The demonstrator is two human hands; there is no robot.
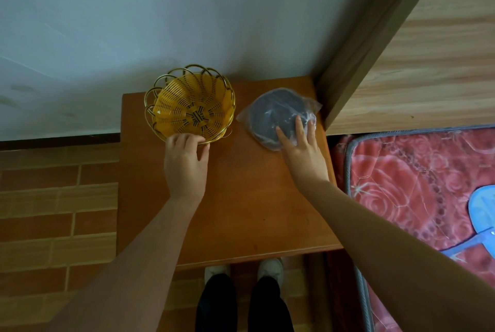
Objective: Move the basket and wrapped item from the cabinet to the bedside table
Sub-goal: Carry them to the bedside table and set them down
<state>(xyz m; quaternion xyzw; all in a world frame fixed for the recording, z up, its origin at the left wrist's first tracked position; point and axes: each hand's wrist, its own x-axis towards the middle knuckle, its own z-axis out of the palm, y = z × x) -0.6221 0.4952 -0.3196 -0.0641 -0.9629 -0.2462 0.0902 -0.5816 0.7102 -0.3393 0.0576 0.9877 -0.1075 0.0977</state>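
Observation:
A yellow slotted basket (190, 107) in a gold wire frame stands at the back left of the wooden bedside table (241, 198). My left hand (186, 160) pinches its near rim, with the thumb beside the frame. To the right lies a dark round item wrapped in clear plastic (278, 113), flat on the table near the bed frame. My right hand (301, 147) rests on the near edge of the wrapped item with its fingers straight and spread over the plastic.
A pale wall rises behind the table. The wooden bed frame (401, 64) stands to the right, with a red floral mattress (417, 184) below it. Brick-patterned floor (53, 211) lies to the left. My feet (270, 270) show under the table's front edge.

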